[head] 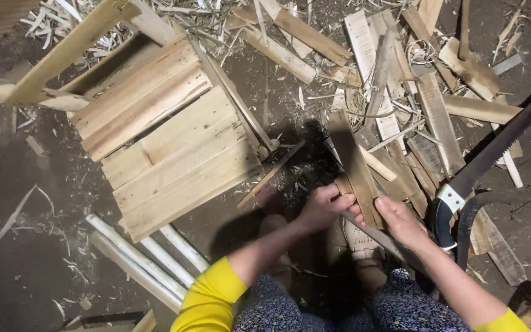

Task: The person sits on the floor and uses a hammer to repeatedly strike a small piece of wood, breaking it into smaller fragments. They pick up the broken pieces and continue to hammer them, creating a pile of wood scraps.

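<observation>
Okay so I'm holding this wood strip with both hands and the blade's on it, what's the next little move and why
Probably draw the blade a short way further along the wood strip, away from your fingers. Your left hand grips the strip's lower end right beside the blade that your right hand holds, so a short, controlled stroke seems safer than a long one. The strip stands tilted and blurred, so brace it first.

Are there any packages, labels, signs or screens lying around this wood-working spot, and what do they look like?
None in view: no package, label, sign or screen.
Nearest to a container: a bare slatted wooden crate, pale, lying on the dirt floor upper left.
Both hands, left hand and right hand, grip a brown wood slat; it bears no label.
</observation>
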